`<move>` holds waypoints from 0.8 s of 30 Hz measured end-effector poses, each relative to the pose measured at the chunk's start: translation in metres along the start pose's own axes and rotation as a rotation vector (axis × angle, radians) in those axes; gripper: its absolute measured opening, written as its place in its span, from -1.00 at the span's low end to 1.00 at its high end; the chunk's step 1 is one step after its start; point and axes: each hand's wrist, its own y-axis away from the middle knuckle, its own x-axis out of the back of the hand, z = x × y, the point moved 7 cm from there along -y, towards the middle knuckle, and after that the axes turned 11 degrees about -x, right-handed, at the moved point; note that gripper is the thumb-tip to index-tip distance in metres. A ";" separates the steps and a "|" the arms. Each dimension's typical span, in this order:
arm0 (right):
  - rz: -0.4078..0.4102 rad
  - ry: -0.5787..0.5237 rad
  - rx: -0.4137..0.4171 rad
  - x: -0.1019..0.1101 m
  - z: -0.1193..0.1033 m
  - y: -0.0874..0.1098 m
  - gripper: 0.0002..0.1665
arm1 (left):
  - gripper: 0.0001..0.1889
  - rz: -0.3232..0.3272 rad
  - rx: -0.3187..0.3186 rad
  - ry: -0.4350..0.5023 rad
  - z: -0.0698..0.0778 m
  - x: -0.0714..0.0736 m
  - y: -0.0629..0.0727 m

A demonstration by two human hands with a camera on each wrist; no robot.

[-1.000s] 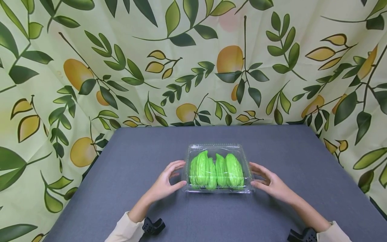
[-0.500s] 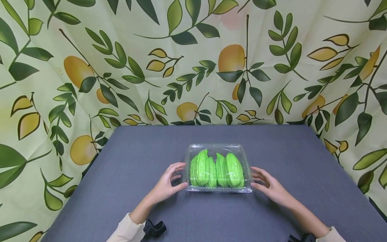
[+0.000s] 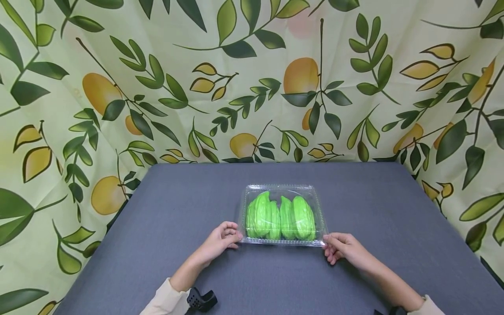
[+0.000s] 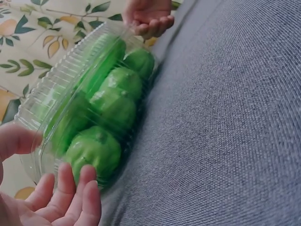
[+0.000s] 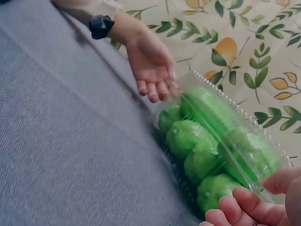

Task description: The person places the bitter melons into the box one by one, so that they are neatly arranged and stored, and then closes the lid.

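A clear plastic clamshell box (image 3: pixel 281 241) with a ribbed rim stands in the middle of the table. Inside it lie several glossy green, ridged pieces (image 3: pixel 263 214) that look like bitter melons; the lid is down over them. My left hand (image 3: pixel 221 238) pinches the front left corner of the rim, thumb above and fingers curled below. At the front right corner, my right hand (image 3: pixel 346 249) pinches the rim in the same way. In the right wrist view, the thumb (image 5: pixel 281 180) lies on the lid edge and the curled fingers (image 5: pixel 242 207) are beneath it.
A dark grey cloth (image 3: pixel 189 188) covers the table. Behind and at both sides hangs a curtain (image 3: pixel 252 109) printed with leaves and oranges. Each wrist carries a black device (image 3: pixel 201 299) next to a cream sleeve (image 3: pixel 167 299).
Both hands have slid from the box's sides toward its front corners, and the fingers have curled around the rim there. The box appears slightly farther back.
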 end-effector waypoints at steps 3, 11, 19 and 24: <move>0.015 -0.034 -0.036 0.000 0.000 -0.003 -0.53 | -0.68 -0.034 0.024 -0.003 -0.003 -0.001 0.000; 0.081 -0.105 -0.075 -0.002 0.001 -0.016 -0.64 | -0.70 -0.048 0.048 0.060 -0.008 -0.005 -0.003; 0.093 -0.199 -0.102 -0.007 0.002 -0.024 -0.69 | -0.80 0.063 0.070 0.105 -0.013 -0.003 -0.008; 0.157 -0.221 -0.094 -0.004 -0.001 -0.028 -0.70 | -0.81 0.105 0.067 0.116 -0.013 -0.003 -0.012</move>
